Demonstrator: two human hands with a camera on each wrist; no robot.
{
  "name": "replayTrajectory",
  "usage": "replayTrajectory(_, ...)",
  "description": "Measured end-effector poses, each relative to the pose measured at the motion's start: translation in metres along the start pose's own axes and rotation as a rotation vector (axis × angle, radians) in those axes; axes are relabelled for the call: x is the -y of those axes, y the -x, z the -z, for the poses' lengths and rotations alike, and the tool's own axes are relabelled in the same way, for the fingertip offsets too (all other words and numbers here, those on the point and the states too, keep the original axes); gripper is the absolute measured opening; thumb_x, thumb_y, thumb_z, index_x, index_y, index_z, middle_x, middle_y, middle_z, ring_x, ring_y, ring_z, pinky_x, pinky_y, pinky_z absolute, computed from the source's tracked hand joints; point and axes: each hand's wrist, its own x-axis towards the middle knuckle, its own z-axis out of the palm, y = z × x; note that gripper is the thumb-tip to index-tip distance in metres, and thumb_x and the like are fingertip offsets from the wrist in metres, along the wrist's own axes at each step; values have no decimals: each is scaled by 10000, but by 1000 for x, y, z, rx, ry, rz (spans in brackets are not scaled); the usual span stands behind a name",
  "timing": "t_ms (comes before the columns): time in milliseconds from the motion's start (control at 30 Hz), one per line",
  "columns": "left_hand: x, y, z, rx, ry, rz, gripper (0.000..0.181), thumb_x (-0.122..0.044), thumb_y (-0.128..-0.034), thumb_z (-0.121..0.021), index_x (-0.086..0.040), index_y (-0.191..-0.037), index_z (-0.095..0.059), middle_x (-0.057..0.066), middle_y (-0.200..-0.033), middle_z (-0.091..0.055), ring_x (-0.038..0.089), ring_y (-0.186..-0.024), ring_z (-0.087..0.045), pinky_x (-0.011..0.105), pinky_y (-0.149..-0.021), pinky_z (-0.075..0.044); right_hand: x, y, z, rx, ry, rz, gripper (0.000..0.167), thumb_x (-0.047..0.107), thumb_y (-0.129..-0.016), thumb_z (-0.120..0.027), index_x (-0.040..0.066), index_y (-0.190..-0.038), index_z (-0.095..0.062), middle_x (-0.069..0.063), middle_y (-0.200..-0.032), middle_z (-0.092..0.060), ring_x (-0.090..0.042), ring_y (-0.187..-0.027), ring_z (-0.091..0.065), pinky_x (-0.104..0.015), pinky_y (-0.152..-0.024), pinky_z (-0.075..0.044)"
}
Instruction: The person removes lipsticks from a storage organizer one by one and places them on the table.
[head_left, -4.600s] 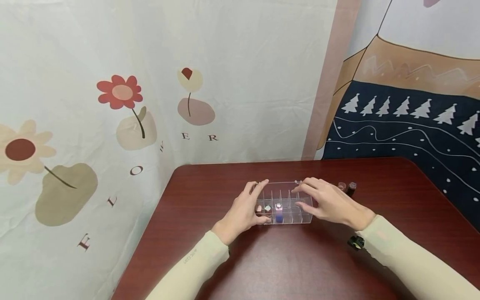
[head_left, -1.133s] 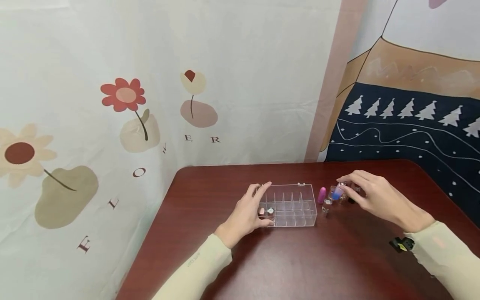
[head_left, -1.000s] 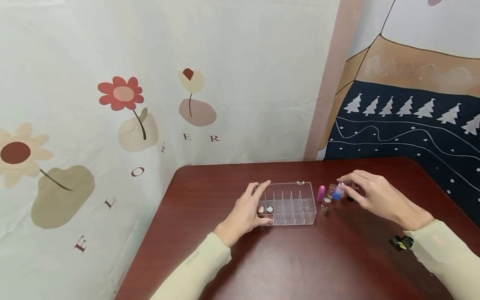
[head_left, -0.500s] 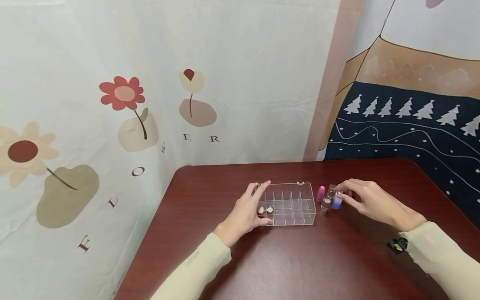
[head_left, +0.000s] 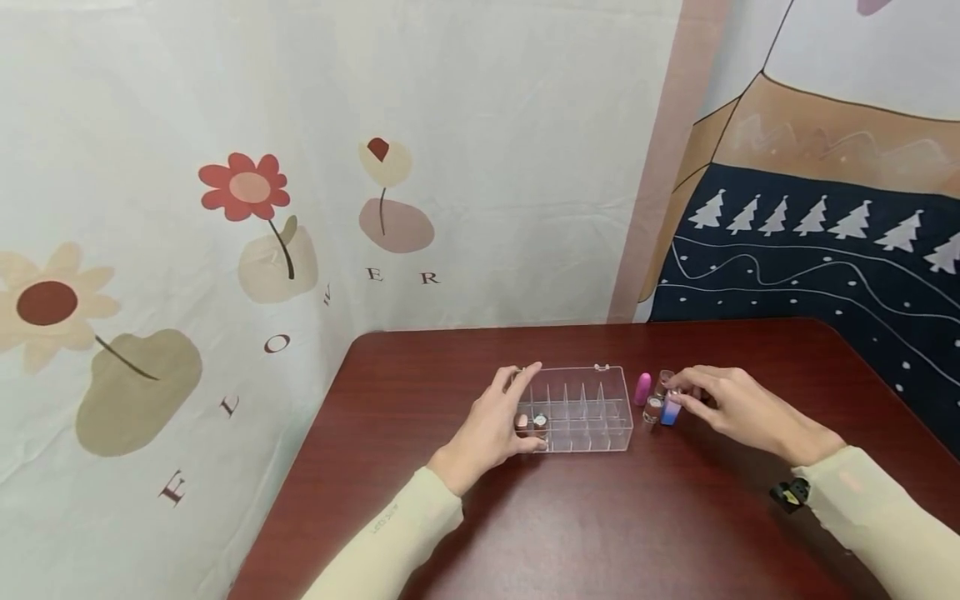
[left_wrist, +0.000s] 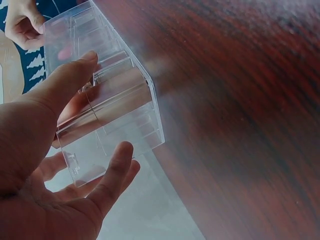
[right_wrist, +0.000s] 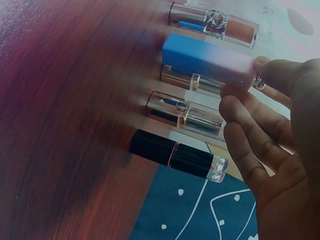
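Note:
A clear compartment box (head_left: 600,439) stands on the table, and my left hand (head_left: 486,423) grips its left end, thumb in front and fingers behind. Two small capped tubes, one with a round silvery top (head_left: 540,422), sit in its left compartments. To the right of the box, my right hand (head_left: 738,410) pinches a blue-to-pink lipstick tube (right_wrist: 205,56) by its top, upright. Whether its base touches the table is unclear. Beside it are a lip gloss tube with a clear cap (right_wrist: 240,31), another see-through tube (right_wrist: 185,109) and a black lipstick (right_wrist: 172,154).
A bright pink tube (head_left: 642,389) stands between the box and the see-through tubes. The dark red table (head_left: 525,533) stretches toward me. Behind its far edge hangs a printed cloth (head_left: 510,167).
The blue-to-pink lipstick tube was in the box; my right hand has taken it to the right, then lowered it beside the other tubes. My left hand stays on the box.

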Motion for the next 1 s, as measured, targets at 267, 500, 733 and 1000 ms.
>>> replayTrajectory(267, -1, -1, -1, 1, -12, 2, 1244, -303, -787, -1125, -231, -1800, -407, 187, -1651, -534, 410, -1246, -750, 568, -1111, -653, -2, 1, -1, 3, 4, 14, 310, 69, -977, -932, 157, -1264, -851, 36, -1136, -849, 16, -888, -609, -260, -749, -640)
replayTrajectory(500, 0, 0, -2, 4, -9, 10, 1249, -303, -787, -1124, -237, -1804, -401, 182, -1656, -530, 400, -1224, -751, 559, -1114, -653, -3, -1, 0, 5, 5, 34, 307, 74, -967, -944, 153, -1252, -859, 66, -1084, -830, 37, -863, -587, -239, -716, -614)
replayTrajectory(733, -1, 1, -1, -12, -22, -15, 1244, -299, -774, -1131, -184, -1789, -421, 205, -1630, -541, 403, -1249, -748, 580, -1073, -663, 0, -2, 5, -21, 47, 24, 306, 132, -951, -972, 161, -1234, -859, 108, -986, -799, 40, -820, -590, -257, -691, -616)
replayTrajectory(1000, 1, 1, -2, -15, -8, -9, 1248, -280, -769, -1135, -191, -1789, -420, 207, -1634, -541, 414, -1252, -749, 580, -1086, -658, 9, -5, 11, -132, 79, 44, 271, 141, -918, -995, 183, -1153, -866, 126, -927, -805, 62, -765, -562, -210, -643, -571)
